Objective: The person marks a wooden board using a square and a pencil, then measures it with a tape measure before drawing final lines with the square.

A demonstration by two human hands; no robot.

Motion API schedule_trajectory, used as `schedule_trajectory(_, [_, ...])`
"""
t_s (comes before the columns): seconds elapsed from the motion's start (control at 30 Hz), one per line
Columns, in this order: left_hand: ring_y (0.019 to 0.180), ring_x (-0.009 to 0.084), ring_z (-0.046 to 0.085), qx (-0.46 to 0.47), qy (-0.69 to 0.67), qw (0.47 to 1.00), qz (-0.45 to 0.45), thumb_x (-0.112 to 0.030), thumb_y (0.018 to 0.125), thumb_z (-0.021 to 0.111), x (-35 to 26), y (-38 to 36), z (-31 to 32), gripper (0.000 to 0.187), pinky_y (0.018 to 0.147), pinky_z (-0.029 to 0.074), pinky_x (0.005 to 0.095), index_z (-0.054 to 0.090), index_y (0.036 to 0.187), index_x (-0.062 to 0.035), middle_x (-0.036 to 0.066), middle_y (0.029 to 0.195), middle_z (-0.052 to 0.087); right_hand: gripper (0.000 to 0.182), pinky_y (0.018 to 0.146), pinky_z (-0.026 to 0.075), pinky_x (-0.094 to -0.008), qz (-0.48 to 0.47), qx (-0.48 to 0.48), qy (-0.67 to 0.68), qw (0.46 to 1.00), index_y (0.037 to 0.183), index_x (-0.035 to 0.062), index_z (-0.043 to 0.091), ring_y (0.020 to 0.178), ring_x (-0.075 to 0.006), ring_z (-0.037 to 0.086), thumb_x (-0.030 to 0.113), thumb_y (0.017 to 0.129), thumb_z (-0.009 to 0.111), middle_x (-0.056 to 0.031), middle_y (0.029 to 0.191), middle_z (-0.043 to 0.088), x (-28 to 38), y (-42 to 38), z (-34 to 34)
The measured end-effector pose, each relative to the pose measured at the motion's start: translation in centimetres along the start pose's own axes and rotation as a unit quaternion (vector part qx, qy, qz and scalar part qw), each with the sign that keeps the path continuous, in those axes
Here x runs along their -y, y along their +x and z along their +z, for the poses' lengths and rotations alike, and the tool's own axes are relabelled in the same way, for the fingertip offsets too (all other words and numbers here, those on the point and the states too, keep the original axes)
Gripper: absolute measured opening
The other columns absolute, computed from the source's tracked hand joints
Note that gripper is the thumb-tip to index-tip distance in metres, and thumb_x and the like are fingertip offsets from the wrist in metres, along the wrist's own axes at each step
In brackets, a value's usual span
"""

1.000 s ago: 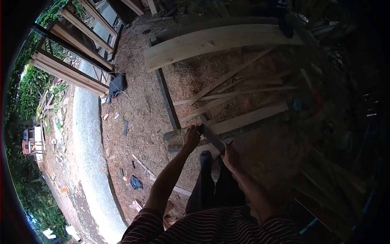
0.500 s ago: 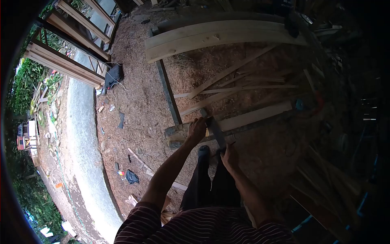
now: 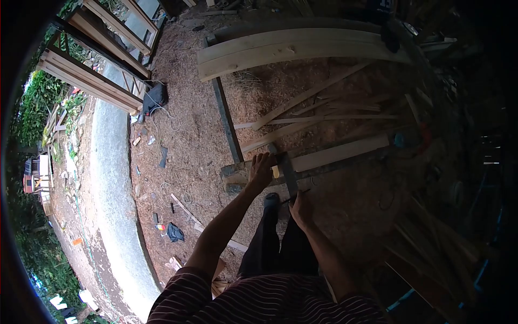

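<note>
My left hand (image 3: pixel 261 168) is closed over the near end of a pale wooden board (image 3: pixel 340 153), which lies across a low timber frame (image 3: pixel 233 174). In my right hand (image 3: pixel 301 208) is what looks like a hand saw (image 3: pixel 289 176); its dark flat blade crosses the board just right of my left hand. The blade's teeth cannot be made out in the shade. A small yellowish patch (image 3: pixel 275 171) shows between my left hand and the blade. My feet and dark trousers are below the board.
Wide planks (image 3: pixel 270 54) lie across the far side of the frame. Several thin wood strips (image 3: pixel 302 128) rest on the shavings inside it. Leaning frames (image 3: pixel 91 81), a black bag (image 3: pixel 155 97) and a concrete strip (image 3: pixel 113 178) are at left. More lumber (image 3: pixel 431 237) lies right.
The view has shifted slightly. My right hand and the blade have moved a little, and the blade stands somewhat more upright in view. My left hand stays on the board.
</note>
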State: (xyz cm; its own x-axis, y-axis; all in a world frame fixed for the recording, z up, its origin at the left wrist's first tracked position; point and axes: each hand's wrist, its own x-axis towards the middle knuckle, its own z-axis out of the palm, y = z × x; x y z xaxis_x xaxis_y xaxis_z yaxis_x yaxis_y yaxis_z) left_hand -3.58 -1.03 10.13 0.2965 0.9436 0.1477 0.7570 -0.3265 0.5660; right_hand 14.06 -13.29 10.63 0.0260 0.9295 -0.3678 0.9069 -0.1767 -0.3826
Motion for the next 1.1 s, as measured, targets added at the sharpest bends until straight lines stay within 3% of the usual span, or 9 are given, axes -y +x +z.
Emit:
schedule_trajectory(0.2, [0.110,0.0346,0.049,-0.044,0.068,0.997,0.010,-0.008,0.073,0.068,-2.5,-0.1,-0.3,0.044,0.099,0.035,0.0480,0.052,0.114,-0.0044,0.016,0.111,0.052,0.064,0.089,0.049,-0.0425,0.012,0.075,0.006,0.997,0.131,-0.0047,0.042,0.108,-0.0375,0.058,0.027,0.082,0.070,-0.0254,0.119,0.056,-0.3,0.9,-0.7])
schedule_trajectory(0.3, [0.109,0.0355,0.048,0.064,0.039,0.972,-0.222,-0.027,0.084,0.065,-3.7,-1.9,1.8,0.041,0.090,0.038,0.0492,0.050,0.113,-0.0020,0.020,0.115,0.048,0.063,0.089,0.049,-0.0424,0.020,0.100,0.041,0.994,0.129,-0.0057,0.043,0.107,-0.0375,0.058,0.026,0.082,0.071,-0.0256,0.119,0.056,-0.1,1.6,-1.6])
schedule_trajectory(0.37, [0.108,0.0359,0.048,0.029,0.032,0.966,-0.257,-0.032,0.083,0.066,-4.3,-3.2,3.2,0.047,0.090,0.039,0.0491,0.049,0.114,-0.0014,0.020,0.114,0.049,0.062,0.089,0.049,-0.0426,0.013,0.099,0.065,0.993,0.128,-0.0063,0.043,0.107,-0.0376,0.058,0.026,0.082,0.071,-0.0257,0.118,0.056,-1.0,1.0,-0.8])
schedule_trajectory(0.4, [0.108,0.0362,0.048,-0.007,0.018,0.957,-0.291,-0.038,0.082,0.068,-4.9,-3.3,3.7,0.053,0.089,0.039,0.0489,0.048,0.115,-0.0009,0.020,0.112,0.049,0.053,0.080,0.052,-0.0423,-0.023,0.046,0.045,0.998,0.119,-0.0035,0.046,0.096,-0.0362,0.061,0.025,0.082,0.071,-0.0227,0.108,0.057,-1.3,1.0,-0.3])
schedule_trajectory(0.43, [0.110,0.0395,0.050,-0.003,0.023,0.956,-0.292,-0.037,0.078,0.073,-5.0,-3.3,3.9,0.066,0.091,0.040,0.0510,0.042,0.124,-0.0021,0.021,0.117,0.049,0.043,0.072,0.055,-0.0419,-0.060,-0.007,0.024,0.998,0.109,-0.0006,0.049,0.085,-0.0347,0.065,0.023,0.082,0.071,-0.0197,0.098,0.059,-1.7,1.4,-0.1])
schedule_trajectory(0.57, [0.115,0.0356,0.047,-0.061,0.016,0.951,-0.301,-0.037,0.074,0.076,-5.7,-3.9,5.2,0.065,0.094,0.039,0.0460,0.047,0.121,-0.0022,0.019,0.118,0.051,0.045,0.071,0.054,-0.0435,-0.088,0.021,0.043,0.995,0.110,-0.0001,0.049,0.085,-0.0354,0.065,0.024,0.080,0.072,-0.0195,0.099,0.058,-3.1,1.8,0.1])
schedule_trajectory(0.77, [0.112,0.0356,0.056,-0.184,-0.153,0.907,-0.346,-0.018,0.070,0.079,-4.4,-3.4,8.8,0.059,0.093,0.045,0.0404,0.056,0.121,0.0006,0.018,0.121,0.058,0.043,0.070,0.053,-0.0467,-0.128,0.015,0.094,0.987,0.112,-0.0012,0.049,0.082,-0.0376,0.064,0.020,0.081,0.069,-0.0206,0.095,0.059,-3.8,2.5,0.6])
schedule_trajectory(1.0, [0.116,0.0348,0.055,-0.191,-0.162,0.907,-0.337,-0.014,0.073,0.077,-4.1,-3.7,9.0,0.064,0.094,0.047,0.0405,0.052,0.130,-0.0019,0.021,0.129,0.054,0.040,0.073,0.052,-0.0478,-0.135,0.069,0.117,0.982,0.111,-0.0008,0.051,0.086,-0.0392,0.062,0.021,0.082,0.068,-0.0223,0.100,0.059,-3.3,2.9,-0.5])
schedule_trajectory(1.1, [0.117,0.0341,0.055,-0.161,-0.185,0.890,-0.383,-0.014,0.072,0.077,-4.0,-3.2,8.9,0.066,0.094,0.048,0.0399,0.051,0.131,-0.0033,0.021,0.129,0.053,0.057,0.085,0.050,-0.0439,-0.092,0.104,0.082,0.987,0.122,-0.0052,0.048,0.100,-0.0393,0.060,0.023,0.079,0.073,-0.0254,0.110,0.058,-3.7,3.1,-0.1])
